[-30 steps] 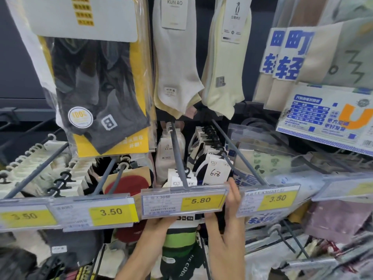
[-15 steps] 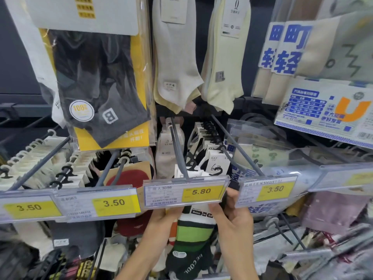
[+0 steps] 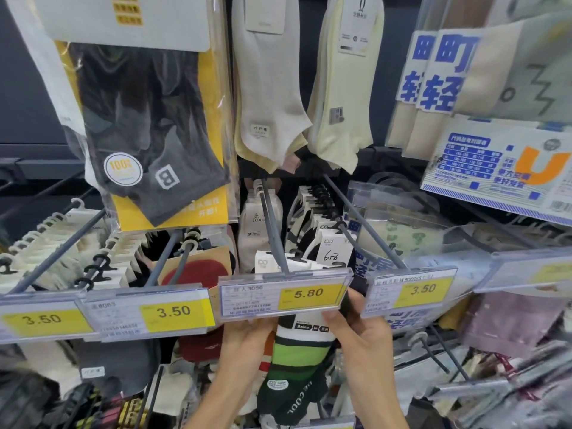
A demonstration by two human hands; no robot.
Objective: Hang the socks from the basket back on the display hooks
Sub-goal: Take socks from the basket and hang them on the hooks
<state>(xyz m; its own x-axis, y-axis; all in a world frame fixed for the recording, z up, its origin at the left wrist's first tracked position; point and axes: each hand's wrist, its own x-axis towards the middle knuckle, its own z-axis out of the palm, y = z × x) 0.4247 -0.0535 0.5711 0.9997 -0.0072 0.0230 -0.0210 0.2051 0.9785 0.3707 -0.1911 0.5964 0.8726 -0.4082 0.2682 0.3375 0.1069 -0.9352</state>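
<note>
Your left hand (image 3: 247,337) and right hand (image 3: 363,339) both grip the striped sock (image 3: 298,351) under the middle hook (image 3: 274,233) (its hanger hidden by the price tag (image 3: 283,294)), seemingly not yet hung

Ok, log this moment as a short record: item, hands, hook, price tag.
item: green-striped sock, below the 5.80 price tag
left hand: at the sock's left edge, fingertips hidden behind the tag
right hand: grips the sock's upper right
hook: runs back above the tag, carded packs along it
hung: cannot tell; sock top hidden behind the tag
</note>
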